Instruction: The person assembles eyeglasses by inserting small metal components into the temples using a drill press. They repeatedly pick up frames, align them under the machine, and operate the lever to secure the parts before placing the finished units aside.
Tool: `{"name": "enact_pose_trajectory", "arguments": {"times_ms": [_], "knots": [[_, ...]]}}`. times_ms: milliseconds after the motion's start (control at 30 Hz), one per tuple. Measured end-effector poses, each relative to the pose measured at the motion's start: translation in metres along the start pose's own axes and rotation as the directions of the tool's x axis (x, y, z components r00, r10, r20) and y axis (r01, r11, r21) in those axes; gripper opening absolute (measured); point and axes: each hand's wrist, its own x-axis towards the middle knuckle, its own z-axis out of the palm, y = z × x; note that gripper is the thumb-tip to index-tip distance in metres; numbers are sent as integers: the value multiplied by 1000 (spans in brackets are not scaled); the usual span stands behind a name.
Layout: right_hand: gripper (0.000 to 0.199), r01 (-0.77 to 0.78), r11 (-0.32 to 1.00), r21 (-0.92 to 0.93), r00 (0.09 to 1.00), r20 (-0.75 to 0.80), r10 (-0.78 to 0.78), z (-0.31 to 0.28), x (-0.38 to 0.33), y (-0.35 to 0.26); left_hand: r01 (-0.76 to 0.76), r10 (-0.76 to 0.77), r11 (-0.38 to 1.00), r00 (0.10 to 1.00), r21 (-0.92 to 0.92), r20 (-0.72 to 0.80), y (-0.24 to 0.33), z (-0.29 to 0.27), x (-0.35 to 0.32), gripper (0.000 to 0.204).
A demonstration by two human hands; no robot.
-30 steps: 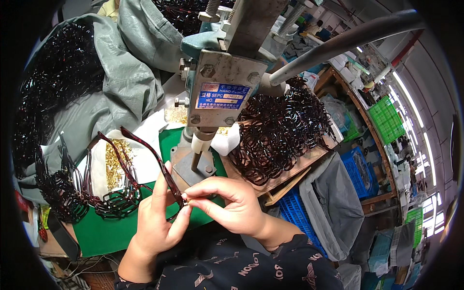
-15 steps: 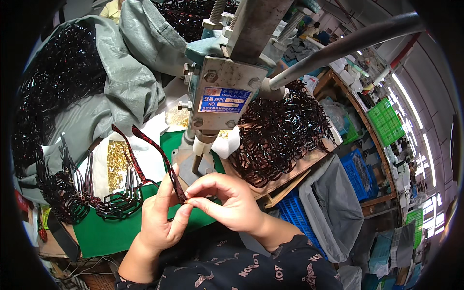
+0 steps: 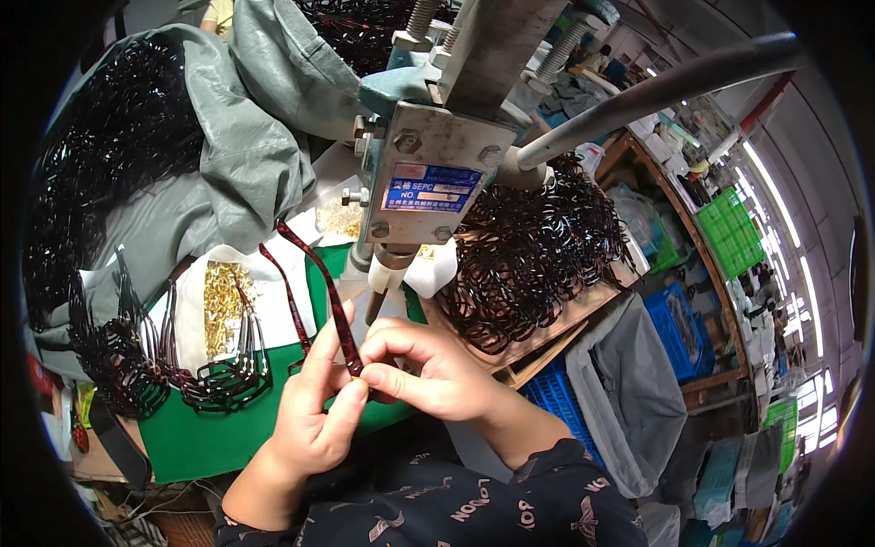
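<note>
Between my two hands is a dark red tortoiseshell eyeglass frame (image 3: 339, 310), its two long temples pointing up and away from me. My left hand (image 3: 314, 415) is closed round its near part, with the thumb against the lower corner. Thumb and forefinger of my right hand (image 3: 437, 374) pinch the same corner; whether a small part is between these fingertips is hidden. Just beyond my fingers stands the metal rod (image 3: 375, 305) of a hand press (image 3: 427, 223). Small gold-coloured metal pieces (image 3: 226, 310) lie in a white-lined heap to the left.
Several dark eyeglass frames (image 3: 223, 387) stand in rows on the green mat (image 3: 219, 447). A big tangled heap of frames (image 3: 538, 255) is at right, another (image 3: 118, 173) lies on grey cloth at left. The press's long lever (image 3: 656, 91) reaches right. Blue crates (image 3: 676, 333) stand below the table's right side.
The eyeglass frame has turned slightly and its temple tips have swung to the right. My right fingers have curled closer over its corner. The view has shifted a little.
</note>
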Motion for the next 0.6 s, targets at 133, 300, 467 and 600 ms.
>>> {"name": "enact_pose_trajectory", "arguments": {"times_ms": [133, 300, 467, 600], "knots": [[11, 72, 990, -123, 997, -31, -77, -3, -1, 1, 40, -28, 970, 998, -238, 54, 5, 9, 6, 72], [8, 113, 871, -478, 918, -285, -275, -11, 2, 0, 114, -111, 974, 993, -197, 26, 1, 16, 25, 75], [5, 126, 745, -655, 745, -434, -507, -21, -2, -21, 154, -172, 942, 985, -299, -31, -4, 21, 47, 66], [21, 370, 426, -825, 343, -305, -888, -52, 17, -70, -53, -10, 941, 983, -335, -182, -26, 38, 70, 54]]}}
